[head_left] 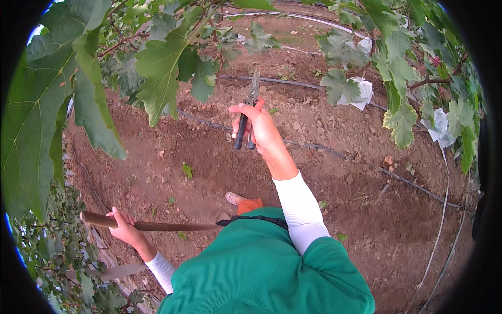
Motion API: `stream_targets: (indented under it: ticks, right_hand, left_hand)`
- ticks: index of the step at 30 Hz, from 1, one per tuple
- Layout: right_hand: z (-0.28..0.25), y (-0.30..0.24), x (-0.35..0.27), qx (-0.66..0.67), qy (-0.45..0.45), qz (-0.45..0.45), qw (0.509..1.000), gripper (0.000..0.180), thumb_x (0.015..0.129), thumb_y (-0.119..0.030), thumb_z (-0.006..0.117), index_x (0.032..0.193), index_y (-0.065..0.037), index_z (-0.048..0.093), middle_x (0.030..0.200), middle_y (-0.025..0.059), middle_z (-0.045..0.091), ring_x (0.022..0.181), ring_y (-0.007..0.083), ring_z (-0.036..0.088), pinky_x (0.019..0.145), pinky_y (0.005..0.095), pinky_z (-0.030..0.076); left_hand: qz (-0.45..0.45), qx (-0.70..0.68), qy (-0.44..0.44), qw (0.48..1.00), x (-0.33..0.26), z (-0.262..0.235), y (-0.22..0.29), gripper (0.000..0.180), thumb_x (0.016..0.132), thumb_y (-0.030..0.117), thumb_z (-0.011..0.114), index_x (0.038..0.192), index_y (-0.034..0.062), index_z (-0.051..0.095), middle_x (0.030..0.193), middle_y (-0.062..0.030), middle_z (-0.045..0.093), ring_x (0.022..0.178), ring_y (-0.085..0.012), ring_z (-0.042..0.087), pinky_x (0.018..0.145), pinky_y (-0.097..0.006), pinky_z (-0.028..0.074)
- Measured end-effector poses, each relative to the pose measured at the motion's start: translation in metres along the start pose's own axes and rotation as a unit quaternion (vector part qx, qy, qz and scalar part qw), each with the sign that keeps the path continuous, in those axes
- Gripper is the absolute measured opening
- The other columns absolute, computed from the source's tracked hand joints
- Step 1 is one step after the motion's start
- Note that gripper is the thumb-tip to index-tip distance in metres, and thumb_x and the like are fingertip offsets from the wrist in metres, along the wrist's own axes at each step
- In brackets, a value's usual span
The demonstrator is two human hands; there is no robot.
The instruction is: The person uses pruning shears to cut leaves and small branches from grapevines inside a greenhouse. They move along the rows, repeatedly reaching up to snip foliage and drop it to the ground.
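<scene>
My right hand (265,131) is stretched out ahead, closed around the black handles of a pair of pruning shears (253,94). Their metal blades point away from me, below the vine leaves. At the lower left, my left hand (124,228) is closed on a brown wooden handle (162,226). This handle lies roughly level, its rounded end past my fingers on the left and its other end beside a black strap (261,220) at my waist. A broad green grape leaf (162,70) hangs to the left of the shears.
Vine foliage crowds the top, left and right edges, with a very large leaf (36,115) close by at left. White paper bags (361,93) hang among the right-hand leaves. A dark drip hose (324,149) crosses the brown soil (340,225); pale cords (442,214) run down at right.
</scene>
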State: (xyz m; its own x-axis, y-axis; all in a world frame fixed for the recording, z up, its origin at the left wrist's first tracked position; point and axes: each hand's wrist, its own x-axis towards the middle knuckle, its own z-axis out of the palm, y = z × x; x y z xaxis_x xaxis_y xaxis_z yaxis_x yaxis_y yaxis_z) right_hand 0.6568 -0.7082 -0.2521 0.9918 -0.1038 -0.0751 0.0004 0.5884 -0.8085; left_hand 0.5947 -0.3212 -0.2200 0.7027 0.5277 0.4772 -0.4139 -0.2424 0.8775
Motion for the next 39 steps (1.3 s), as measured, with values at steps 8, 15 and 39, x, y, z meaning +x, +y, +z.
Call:
stream_targets:
  ticks: [8, 15, 39]
  right_hand:
    - [-0.011, -0.001, -0.011, -0.003, 0.040, -0.012, 0.999, 0.040, 0.091, -0.030, 0.049, 0.107, 0.006, 0.054, 0.066, 0.0105, 0.061, 0.056, 0.0197, 0.060, 0.051, 0.0282, 0.045]
    - [0.006, 0.010, -0.013, -0.053, 0.042, 0.020, 0.997, 0.042, 0.093, -0.031, 0.042, 0.109, 0.005, 0.056, 0.069, 0.0083, 0.061, 0.061, 0.0191, 0.060, 0.060, 0.0296, 0.048]
    - [0.015, 0.195, 0.041, -0.198, -0.029, 0.396, 0.896, 0.035, 0.089, -0.031, 0.047, 0.098, 0.001, 0.059, 0.072, 0.0111, 0.066, 0.059, 0.0238, 0.065, 0.047, 0.0303, 0.048]
  left_hand:
    - [0.000, -0.010, -0.010, 1.000, -0.006, 0.001, 0.005, 0.022, 0.095, 0.015, 0.054, 0.078, 0.0092, 0.041, 0.054, 0.0037, 0.033, 0.044, -0.0048, 0.033, 0.041, -0.021, 0.030]
    - [0.018, -0.017, -0.006, 1.000, -0.001, -0.015, 0.000, 0.024, 0.095, 0.015, 0.054, 0.076, 0.0094, 0.041, 0.053, 0.0037, 0.034, 0.043, -0.0041, 0.032, 0.040, -0.021, 0.029]
    - [0.022, -0.051, 0.108, 0.993, 0.002, -0.077, -0.002, 0.023, 0.095, 0.007, 0.047, 0.073, 0.0064, 0.039, 0.053, 0.0030, 0.030, 0.044, -0.0040, 0.025, 0.041, -0.019, 0.023]
